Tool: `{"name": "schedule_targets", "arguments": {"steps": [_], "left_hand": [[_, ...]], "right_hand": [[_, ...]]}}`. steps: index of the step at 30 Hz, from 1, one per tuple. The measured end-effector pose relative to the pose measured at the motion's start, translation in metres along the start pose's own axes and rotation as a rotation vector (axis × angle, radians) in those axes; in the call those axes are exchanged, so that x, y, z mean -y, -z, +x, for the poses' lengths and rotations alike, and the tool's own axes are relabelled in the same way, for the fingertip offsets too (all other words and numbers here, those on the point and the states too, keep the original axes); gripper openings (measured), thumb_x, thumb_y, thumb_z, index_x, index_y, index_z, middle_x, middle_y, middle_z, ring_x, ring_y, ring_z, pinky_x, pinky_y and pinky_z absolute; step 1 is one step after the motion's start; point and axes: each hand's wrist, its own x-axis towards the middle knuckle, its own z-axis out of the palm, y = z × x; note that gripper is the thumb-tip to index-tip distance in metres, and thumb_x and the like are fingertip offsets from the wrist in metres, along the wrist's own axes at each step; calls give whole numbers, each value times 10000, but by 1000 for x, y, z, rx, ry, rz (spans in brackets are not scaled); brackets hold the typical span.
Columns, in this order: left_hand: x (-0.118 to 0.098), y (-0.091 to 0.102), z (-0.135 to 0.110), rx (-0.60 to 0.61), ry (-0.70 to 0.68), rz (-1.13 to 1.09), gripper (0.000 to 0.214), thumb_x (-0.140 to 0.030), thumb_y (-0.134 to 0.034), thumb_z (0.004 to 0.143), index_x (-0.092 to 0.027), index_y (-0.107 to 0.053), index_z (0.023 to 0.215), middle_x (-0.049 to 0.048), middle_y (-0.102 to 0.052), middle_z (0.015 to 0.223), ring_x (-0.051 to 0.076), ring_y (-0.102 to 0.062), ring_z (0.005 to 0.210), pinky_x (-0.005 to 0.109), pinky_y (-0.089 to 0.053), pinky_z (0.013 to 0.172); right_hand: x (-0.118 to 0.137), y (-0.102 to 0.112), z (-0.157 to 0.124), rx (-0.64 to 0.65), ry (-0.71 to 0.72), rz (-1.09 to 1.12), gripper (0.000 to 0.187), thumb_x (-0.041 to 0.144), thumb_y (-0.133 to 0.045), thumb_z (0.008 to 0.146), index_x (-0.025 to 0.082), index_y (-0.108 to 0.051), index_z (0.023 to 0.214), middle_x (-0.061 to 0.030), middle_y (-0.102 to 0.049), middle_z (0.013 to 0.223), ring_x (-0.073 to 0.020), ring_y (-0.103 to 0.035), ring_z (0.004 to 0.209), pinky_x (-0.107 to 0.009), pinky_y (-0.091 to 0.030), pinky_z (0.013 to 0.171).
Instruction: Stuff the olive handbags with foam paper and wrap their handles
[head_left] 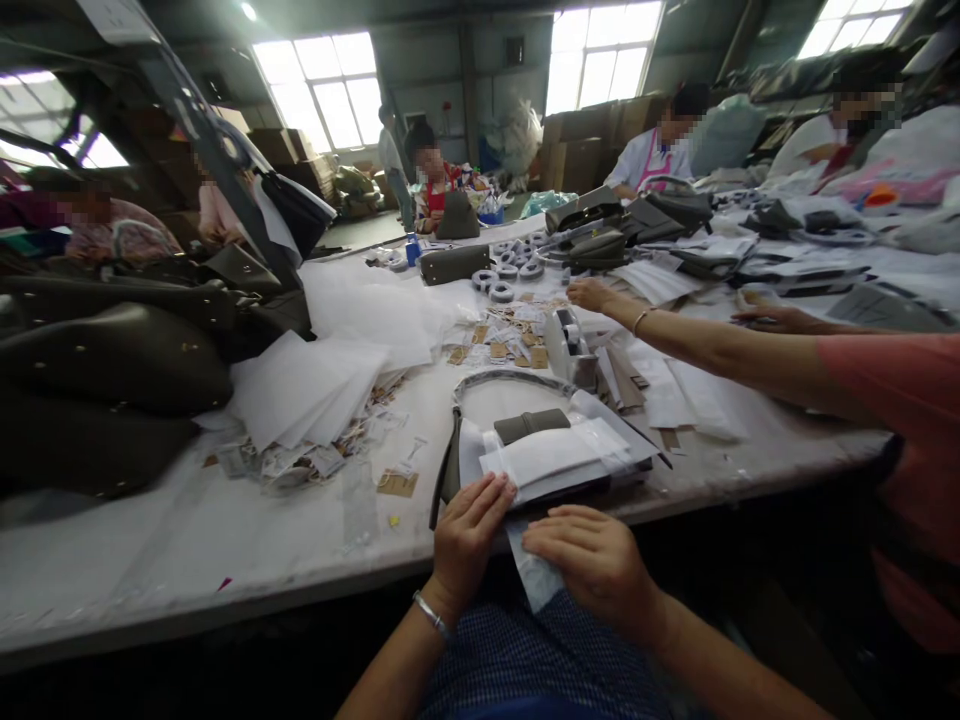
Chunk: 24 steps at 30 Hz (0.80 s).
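A handbag [444, 465] lies at the near table edge in front of me, its wrapped handle [517, 377] arching away from me. White paper sheets [562, 462] cover much of it, and a small dark grey flap strap [531, 426] shows among them. My left hand [469, 530] lies with fingers stretched out on the near edge of the paper and bag. Below that edge hangs a thin translucent sheet [534, 578]. The curled fingers of my right hand [596, 560] close over its upper part; the thumb is hidden.
Large dark bags [112, 380] are heaped at left, beside stacked white sheets [300, 385] and loose tags [397, 483]. A tape dispenser [571, 350] stands beyond my bag. At right, a co-worker's arm [697, 345] reaches across the table. Tape rolls [502, 290] and more bags lie farther back.
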Motion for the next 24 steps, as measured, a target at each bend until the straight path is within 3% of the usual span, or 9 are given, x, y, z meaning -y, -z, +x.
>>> {"name": "schedule_targets", "arguments": {"steps": [4,9,14,19,24], "left_hand": [[-5,0,0,-12,45,48,359,-109,-519,963,-218,-612,1292,76,-646,1306,236,-587,1227,411,-550,1004],[-10,1,2,-63,108,70,260,-108,-497,964,-205,-685,1116,88,-677,1168,226,-643,1074,370,-589,913],[-5,1,0,-101,116,-54,242,-103,-490,972,-179,-650,1137,82,-701,1111,198,-650,1039,340,-564,943],[-3,3,1,-99,146,-78,218,-118,-473,982,-165,-639,1116,74,-715,1110,187,-662,1028,311,-556,939],[-1,6,6,-94,104,-34,300,-106,-439,987,-185,-643,1191,75,-713,1146,174,-675,1028,281,-563,921]], "right_hand": [[-26,6,39,52,-95,-15,315,145,-502,905,284,-745,1052,-9,-778,987,-192,-731,886,-380,-521,956],[-55,-7,71,65,-141,-71,284,108,-554,818,264,-765,927,-7,-780,930,-210,-717,910,-400,-507,952],[-67,-21,81,92,-247,-62,170,139,-650,826,267,-761,825,6,-769,963,-203,-678,1015,-373,-507,960],[-72,-25,87,192,-436,-124,89,271,-749,811,260,-740,723,4,-733,1038,-203,-653,986,-341,-516,866],[-75,-25,99,305,-507,-135,107,305,-750,813,239,-700,745,12,-697,999,-165,-654,893,-282,-471,756]]}}
